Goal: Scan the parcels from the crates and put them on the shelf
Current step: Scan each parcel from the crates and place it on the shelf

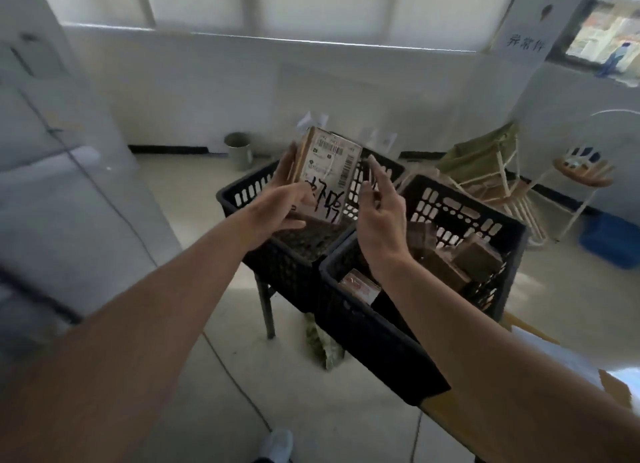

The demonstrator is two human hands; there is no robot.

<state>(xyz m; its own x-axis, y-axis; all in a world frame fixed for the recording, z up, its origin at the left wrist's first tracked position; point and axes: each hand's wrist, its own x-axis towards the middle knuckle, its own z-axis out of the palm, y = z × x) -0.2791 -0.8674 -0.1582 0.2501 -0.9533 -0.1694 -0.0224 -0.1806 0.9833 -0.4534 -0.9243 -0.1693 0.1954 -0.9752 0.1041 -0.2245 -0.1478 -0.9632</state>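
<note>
Cardboard parcel [325, 175] held above the left crate [277, 251], left hand [277, 202] fingers gripping its left edge; right hand [379, 216] spread, apart. Appears light, rigid; grip opposite edges.

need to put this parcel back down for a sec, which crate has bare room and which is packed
The left crate has bare floor showing below the held parcel, between the left hand and the shared rim. The right crate is crowded: brown boxes fill its far side and a red-printed box sits near its front wall.
</note>
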